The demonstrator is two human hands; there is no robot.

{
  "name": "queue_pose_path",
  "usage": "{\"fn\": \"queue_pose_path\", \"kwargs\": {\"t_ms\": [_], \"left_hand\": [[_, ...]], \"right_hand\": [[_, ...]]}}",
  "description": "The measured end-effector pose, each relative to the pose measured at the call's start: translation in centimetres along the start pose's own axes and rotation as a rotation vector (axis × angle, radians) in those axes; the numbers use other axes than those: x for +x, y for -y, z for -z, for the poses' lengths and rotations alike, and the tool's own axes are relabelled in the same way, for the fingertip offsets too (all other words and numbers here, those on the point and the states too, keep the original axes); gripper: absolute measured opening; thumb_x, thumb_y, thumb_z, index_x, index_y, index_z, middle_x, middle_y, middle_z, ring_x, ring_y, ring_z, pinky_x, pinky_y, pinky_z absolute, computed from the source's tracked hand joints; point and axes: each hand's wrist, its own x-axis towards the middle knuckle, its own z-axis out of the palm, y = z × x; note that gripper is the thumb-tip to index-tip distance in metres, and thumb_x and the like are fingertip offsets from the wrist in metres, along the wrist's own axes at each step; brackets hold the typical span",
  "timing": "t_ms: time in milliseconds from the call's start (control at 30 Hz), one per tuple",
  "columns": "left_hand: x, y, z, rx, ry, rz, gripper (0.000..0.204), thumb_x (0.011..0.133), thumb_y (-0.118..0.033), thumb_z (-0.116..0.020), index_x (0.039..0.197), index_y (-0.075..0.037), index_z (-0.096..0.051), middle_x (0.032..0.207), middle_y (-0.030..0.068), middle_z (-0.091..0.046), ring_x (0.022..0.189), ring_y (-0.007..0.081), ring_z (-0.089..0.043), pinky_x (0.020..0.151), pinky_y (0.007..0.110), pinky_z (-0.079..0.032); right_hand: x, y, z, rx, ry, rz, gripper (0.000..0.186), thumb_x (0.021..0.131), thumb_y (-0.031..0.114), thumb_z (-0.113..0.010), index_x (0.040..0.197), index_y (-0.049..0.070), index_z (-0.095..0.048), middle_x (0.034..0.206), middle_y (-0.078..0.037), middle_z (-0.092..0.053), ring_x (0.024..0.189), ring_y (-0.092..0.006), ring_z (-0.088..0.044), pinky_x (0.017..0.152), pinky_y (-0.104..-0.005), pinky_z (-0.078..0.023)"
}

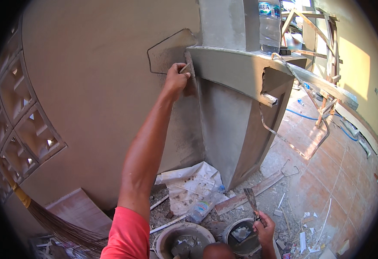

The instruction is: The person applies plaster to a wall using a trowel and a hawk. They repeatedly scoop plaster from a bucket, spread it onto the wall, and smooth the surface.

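Note:
My left hand [178, 80] reaches up to the wall corner, its fingers closed around one end of a bent metal rod [149, 60]. The rod's bend lies close to the plastered wall, beside a narrow upright strip [191, 64] at the end of a grey rendered ledge [228, 64]. Low on the right, my right hand [264, 226] grips a small trowel [250, 199] with its narrow blade pointing up. That hand is beside a bucket [236, 222] holding grey mortar. To its left stands a wider tub [159, 239] with wet grey mortar inside.
A large water bottle [269, 32] stands on the ledge. Another bent rod [279, 136] juts out at the ledge's right end. Rubble, a dirty white sack [189, 181], a plastic bottle [197, 211] and a plank [245, 196] lie below. A stick broom [55, 222] leans left.

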Motion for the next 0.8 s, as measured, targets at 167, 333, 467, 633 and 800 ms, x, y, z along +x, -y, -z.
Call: {"fn": "queue_pose_path", "kwargs": {"t_ms": [167, 333, 467, 633, 800], "left_hand": [[1.1, 0.5, -1.1, -0.024, -0.052, 0.051, 0.036, 0.088, -0.003, -0.058, 0.124, -0.002, -0.05, 0.113, 0.0117, -0.059, 0.1, 0.0214, -0.057, 0.086, 0.037, -0.047], [2.0, 0.3, -1.3, -0.058, -0.054, 0.071, 0.036, 0.089, -0.003, -0.058, 0.124, -0.001, -0.05, 0.113, 0.0121, -0.06, 0.101, 0.0215, -0.057, 0.085, 0.038, -0.048], [1.3, -0.3, -1.3, -0.046, -0.033, 0.045, 0.035, 0.088, -0.001, -0.057, 0.122, 0.0, -0.051, 0.113, 0.0123, -0.06, 0.101, 0.0214, -0.057, 0.087, 0.037, -0.047], [-1.9, -2.5, -2.1, -0.044, 0.034, -0.082, 0.035, 0.086, 0.001, -0.056, 0.121, 0.003, -0.052, 0.115, 0.0133, -0.059, 0.104, 0.0199, -0.055, 0.092, 0.032, -0.043], [-11.4, -8.4, -5.3, -0.027, 0.271, -0.265, 0.037, 0.088, 0.0, -0.055, 0.125, 0.001, -0.049, 0.116, 0.0129, -0.057, 0.107, 0.0192, -0.054, 0.094, 0.032, -0.041]], "right_hand": [[0.5, -0.1, 0.2, 0.016, 0.006, 0.013, 0.041, 0.081, -0.004, -0.058, 0.122, -0.008, -0.054, 0.099, -0.009, -0.062, 0.068, -0.0095, -0.057, 0.055, -0.0216, -0.047], [0.7, -0.2, 1.2, -0.022, 0.031, -0.028, 0.042, 0.081, -0.005, -0.058, 0.123, -0.007, -0.053, 0.1, -0.01, -0.062, 0.067, -0.0096, -0.057, 0.054, -0.0217, -0.046], [0.6, -0.6, 1.7, -0.009, 0.019, -0.044, 0.042, 0.082, -0.005, -0.058, 0.123, -0.007, -0.053, 0.098, -0.009, -0.062, 0.066, -0.0098, -0.057, 0.053, -0.022, -0.046], [0.7, -0.6, 1.5, -0.01, 0.036, -0.071, 0.041, 0.082, -0.005, -0.058, 0.123, -0.007, -0.053, 0.095, -0.009, -0.062, 0.065, -0.0099, -0.057, 0.054, -0.0221, -0.046], [1.2, -1.0, 0.0, 0.046, 0.051, -0.036, 0.041, 0.082, -0.006, -0.057, 0.123, -0.008, -0.053, 0.091, -0.009, -0.062, 0.065, -0.0102, -0.057, 0.055, -0.0222, -0.046]]}}
